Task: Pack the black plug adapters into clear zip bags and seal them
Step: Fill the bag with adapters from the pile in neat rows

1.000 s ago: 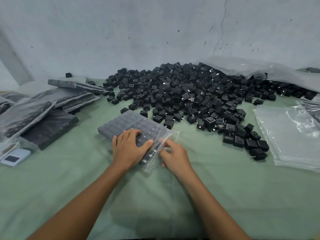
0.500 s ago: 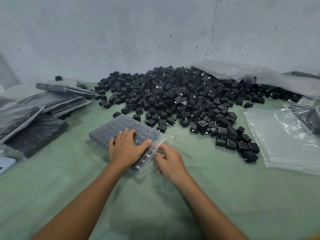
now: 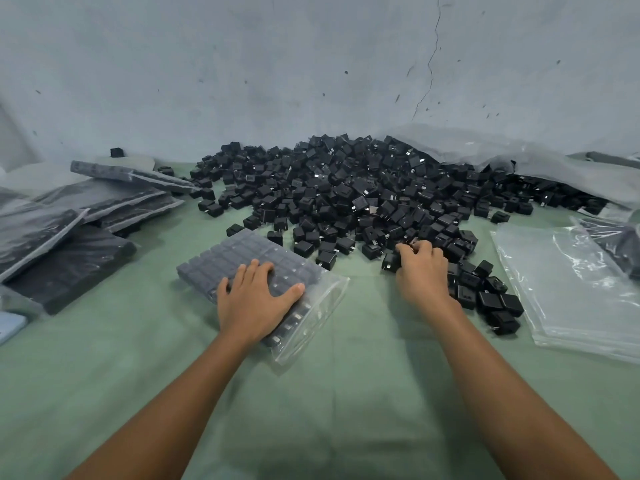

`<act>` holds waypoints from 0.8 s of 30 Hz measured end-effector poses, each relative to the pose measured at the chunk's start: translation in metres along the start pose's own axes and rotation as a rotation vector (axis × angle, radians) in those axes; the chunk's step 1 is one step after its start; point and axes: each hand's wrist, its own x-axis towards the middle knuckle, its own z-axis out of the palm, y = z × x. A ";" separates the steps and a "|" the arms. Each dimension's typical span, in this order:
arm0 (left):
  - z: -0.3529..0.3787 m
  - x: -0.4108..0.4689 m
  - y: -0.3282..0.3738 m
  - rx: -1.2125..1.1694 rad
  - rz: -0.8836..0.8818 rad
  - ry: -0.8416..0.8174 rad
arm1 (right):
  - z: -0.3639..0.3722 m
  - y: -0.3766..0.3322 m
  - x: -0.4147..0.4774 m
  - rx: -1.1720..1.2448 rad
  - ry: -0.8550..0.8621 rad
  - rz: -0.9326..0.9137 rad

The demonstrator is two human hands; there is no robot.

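A clear zip bag (image 3: 242, 258) filled with rows of black plug adapters lies flat on the green cloth in front of me, its open mouth toward the near right. My left hand (image 3: 254, 301) presses flat on the near end of that bag, fingers spread. A large heap of loose black plug adapters (image 3: 346, 195) covers the middle of the table. My right hand (image 3: 420, 271) is at the heap's near edge with fingers curled around a black adapter (image 3: 389, 263).
Several filled bags (image 3: 86, 216) are stacked at the left. A pile of empty clear bags (image 3: 571, 289) lies at the right, with crumpled plastic sheeting (image 3: 554, 168) behind it. A pale device (image 3: 8, 327) pokes in at the left edge. A grey wall stands close behind.
My right hand left the bag's mouth and moved right and away to the loose adapters, where it took hold of one. My left hand stayed pressed on the bag.
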 end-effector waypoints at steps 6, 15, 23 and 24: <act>0.000 0.000 0.000 0.023 0.006 -0.020 | -0.015 -0.028 -0.057 0.616 -0.132 0.002; -0.003 -0.001 0.002 0.042 0.007 -0.041 | -0.007 -0.085 -0.091 0.763 -0.328 -0.168; -0.003 -0.001 0.002 0.039 0.000 -0.041 | 0.014 -0.092 -0.086 0.797 -0.170 -0.049; -0.002 0.000 0.002 0.040 -0.002 -0.043 | 0.015 -0.092 -0.086 0.817 -0.163 -0.040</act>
